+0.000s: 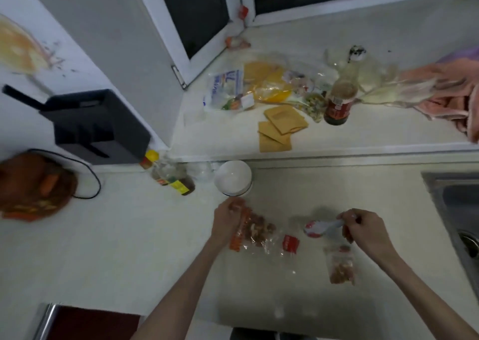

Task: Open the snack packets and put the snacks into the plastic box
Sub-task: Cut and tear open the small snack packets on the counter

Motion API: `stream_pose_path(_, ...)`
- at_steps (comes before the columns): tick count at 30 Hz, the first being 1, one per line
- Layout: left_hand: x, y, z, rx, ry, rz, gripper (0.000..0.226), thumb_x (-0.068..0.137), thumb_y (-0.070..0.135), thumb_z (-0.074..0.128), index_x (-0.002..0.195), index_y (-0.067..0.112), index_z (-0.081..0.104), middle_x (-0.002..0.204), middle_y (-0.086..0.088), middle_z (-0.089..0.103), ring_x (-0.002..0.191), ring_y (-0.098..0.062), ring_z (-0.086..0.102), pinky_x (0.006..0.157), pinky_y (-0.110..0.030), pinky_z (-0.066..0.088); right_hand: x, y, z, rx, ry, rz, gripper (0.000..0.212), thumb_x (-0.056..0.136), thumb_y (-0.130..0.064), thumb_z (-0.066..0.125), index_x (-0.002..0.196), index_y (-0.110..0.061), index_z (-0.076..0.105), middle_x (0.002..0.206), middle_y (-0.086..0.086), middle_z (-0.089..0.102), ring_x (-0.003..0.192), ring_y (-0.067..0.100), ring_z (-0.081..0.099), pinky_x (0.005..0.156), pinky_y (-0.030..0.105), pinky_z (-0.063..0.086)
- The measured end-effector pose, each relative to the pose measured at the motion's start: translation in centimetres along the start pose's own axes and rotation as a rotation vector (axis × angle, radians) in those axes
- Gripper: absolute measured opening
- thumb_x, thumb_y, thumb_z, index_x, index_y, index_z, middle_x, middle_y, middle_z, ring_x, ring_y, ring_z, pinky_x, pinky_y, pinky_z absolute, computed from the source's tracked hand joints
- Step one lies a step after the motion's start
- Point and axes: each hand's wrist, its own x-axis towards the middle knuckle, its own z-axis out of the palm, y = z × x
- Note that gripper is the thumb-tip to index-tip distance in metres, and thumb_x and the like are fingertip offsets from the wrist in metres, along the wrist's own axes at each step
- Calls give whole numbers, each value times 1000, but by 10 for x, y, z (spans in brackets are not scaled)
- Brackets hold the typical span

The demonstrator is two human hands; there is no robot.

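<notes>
Just below the middle of the frame, the left hand (225, 220) grips the orange-edged end of a clear snack packet (259, 233) filled with brown pieces. The packet lies on the pale counter (129, 249), its long axis running from that hand toward the lower right, with a red label at the far end. To the right, the right hand (363, 229) pinches a small red-and-white packet (320, 227), which points left, its long axis nearly level across the frame. A second clear snack packet (341, 265) lies below the right hand, its long axis nearly up and down in the frame. A white bowl (232, 177) stands just above the left hand. The plastic box cannot be made out.
</notes>
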Motion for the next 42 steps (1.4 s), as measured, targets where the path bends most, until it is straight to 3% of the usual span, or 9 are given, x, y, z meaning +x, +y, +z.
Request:
stream_pose_path(4,32,-2,-39,89,91,103,35,76,-17,48,96,4,69,98,-7,72,89,-19,65,74,-7,41,-3,-30,35,172,-75,62,27,89,-2,50,71,9,67,50,15,58,44,21,48,52,28,39)
stream_pose_path(8,77,19,-66,185,73,129,35,78,-11,47,103,6,65,106,-8,69,99,-25,63,81,-19,43,-8,-50,60,364,-163,195,26,88,8,42,77,19,63,50,15,49,49,20,38,56,33,33)
stream_pose_path(11,113,40,-85,235,63,113,34,82,-1,53,113,8,62,117,-11,63,111,-28,56,93,-33,46,-8,-58,71,457,-178,264,25,89,10,38,87,23,59,54,16,48,47,19,37,52,29,36)
stream_pose_path(14,142,52,-103,313,5,58,42,85,7,51,126,11,53,129,-10,54,122,-27,47,102,-37,41,-1,-66,76,542,-173,325,23,92,8,39,93,22,58,59,16,46,43,15,38,41,20,42)
stream_pose_path(17,171,56,-113,416,-25,31,46,86,12,51,132,13,48,132,-11,50,125,-27,44,103,-37,39,8,-74,78,622,-155,364,24,92,9,39,96,16,61,60,14,46,42,15,38,39,20,44)
stream_pose_path(24,232,59,-107,428,-98,-76,48,88,21,52,135,13,45,134,-14,48,127,-31,43,105,-41,39,26,-100,93,699,-139,410,25,93,11,36,104,14,58,51,14,43,40,15,33,37,19,37)
stream_pose_path(32,302,64,-91,424,-13,-92,57,87,26,52,141,18,36,141,-12,38,131,-32,35,106,-45,31,59,-104,100,750,-100,439,24,93,8,40,92,9,64,49,18,45,33,14,35,37,21,36)
stream_pose_path(39,348,65,-75,370,80,-100,63,92,34,48,149,25,23,156,-8,21,141,-34,19,113,-54,23,88,-96,102,709,-79,478,21,93,5,43,93,6,64,47,14,48,35,15,36,48,26,37)
stream_pose_path(42,356,69,-65,352,134,61,66,92,31,51,151,26,21,158,-7,23,143,-32,21,114,-53,24,94,-94,101,694,-73,480,20,92,4,46,92,5,65,46,15,48,35,16,37,51,28,38)
